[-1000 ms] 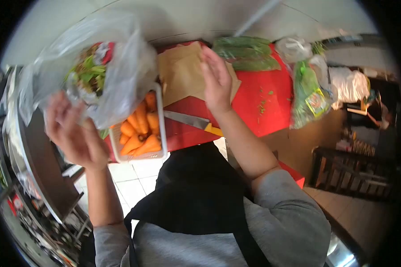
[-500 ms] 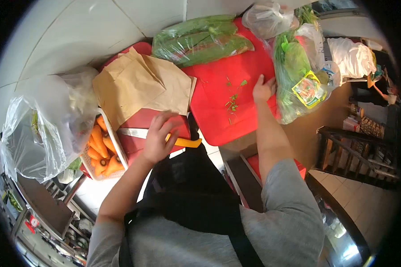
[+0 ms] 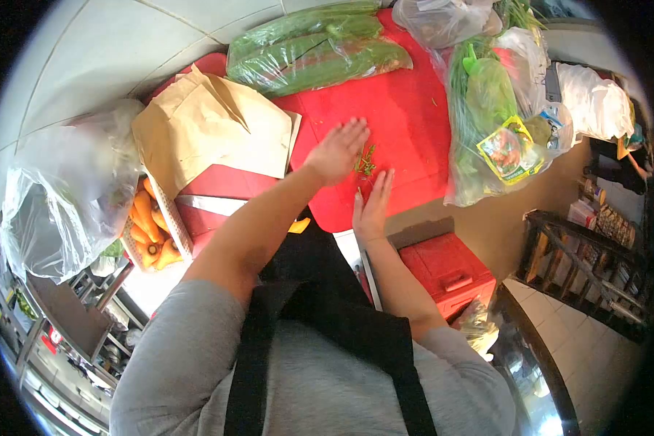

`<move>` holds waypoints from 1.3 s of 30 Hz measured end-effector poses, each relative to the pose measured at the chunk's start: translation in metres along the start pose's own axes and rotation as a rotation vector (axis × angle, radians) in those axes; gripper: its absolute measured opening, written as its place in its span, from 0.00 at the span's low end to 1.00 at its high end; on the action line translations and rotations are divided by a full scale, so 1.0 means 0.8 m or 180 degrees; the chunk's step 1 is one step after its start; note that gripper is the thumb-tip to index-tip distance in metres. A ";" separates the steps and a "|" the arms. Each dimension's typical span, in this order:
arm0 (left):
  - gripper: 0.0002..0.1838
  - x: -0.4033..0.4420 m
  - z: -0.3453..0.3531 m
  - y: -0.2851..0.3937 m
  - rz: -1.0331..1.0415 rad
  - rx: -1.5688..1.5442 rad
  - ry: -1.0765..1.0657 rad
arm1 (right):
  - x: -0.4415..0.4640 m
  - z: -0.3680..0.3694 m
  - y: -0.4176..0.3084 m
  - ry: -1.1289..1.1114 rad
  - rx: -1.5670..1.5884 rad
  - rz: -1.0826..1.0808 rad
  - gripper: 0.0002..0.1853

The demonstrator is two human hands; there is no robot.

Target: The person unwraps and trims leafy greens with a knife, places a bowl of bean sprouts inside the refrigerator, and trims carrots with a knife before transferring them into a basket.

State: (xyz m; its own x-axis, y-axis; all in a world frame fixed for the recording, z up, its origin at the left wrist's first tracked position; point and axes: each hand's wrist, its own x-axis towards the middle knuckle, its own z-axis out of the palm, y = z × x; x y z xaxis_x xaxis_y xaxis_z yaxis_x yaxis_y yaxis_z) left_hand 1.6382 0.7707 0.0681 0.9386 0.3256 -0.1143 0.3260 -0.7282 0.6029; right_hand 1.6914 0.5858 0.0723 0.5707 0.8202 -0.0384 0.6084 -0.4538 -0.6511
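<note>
My left hand point(image 3: 337, 154) lies over the red surface point(image 3: 407, 123), fingers extended, beside a small heap of green leaf scraps point(image 3: 366, 161). On the other side of the scraps, near the surface's front edge, is my right hand point(image 3: 373, 211) with its fingers stretched and the thumb apart. Neither hand holds anything. A knife point(image 3: 211, 204) lies to the left, its yellow handle point(image 3: 299, 226) partly hidden behind my left forearm. Brown paper point(image 3: 211, 131) is spread behind the blade.
Bagged long green vegetables point(image 3: 316, 54) lie at the back. Bags of greens point(image 3: 487, 109) stand at the right. Far left are a plastic bag point(image 3: 73, 196) and a basket point(image 3: 174, 221) of carrots point(image 3: 147, 218). A red box point(image 3: 447, 272) stands below the front edge.
My left hand has moved right from above the knife to the scraps. My right hand has come left and nearer my body. The scattered scraps are gathered closer together.
</note>
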 end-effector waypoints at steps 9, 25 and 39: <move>0.32 -0.121 -0.024 0.027 -0.0358 -0.0238 0.0103 | 0.179 -0.033 0.058 0.1054 -0.0277 -0.0035 0.31; 0.33 -0.136 -0.015 0.029 -0.0342 -0.0028 -0.0089 | 0.015 -0.023 0.008 -0.0290 0.0560 -0.0201 0.26; 0.31 -0.184 -0.043 0.021 -0.0499 0.0047 0.0108 | 0.120 -0.052 -0.048 -0.0945 -0.1195 -0.2108 0.25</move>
State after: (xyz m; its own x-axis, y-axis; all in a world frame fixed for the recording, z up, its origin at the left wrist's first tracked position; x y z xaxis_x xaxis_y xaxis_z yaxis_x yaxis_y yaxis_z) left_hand 1.5015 0.7308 0.1223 0.8718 0.4560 -0.1792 0.4701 -0.6756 0.5680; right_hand 1.7458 0.6673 0.1247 -0.1098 0.9934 0.0319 0.9425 0.1143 -0.3140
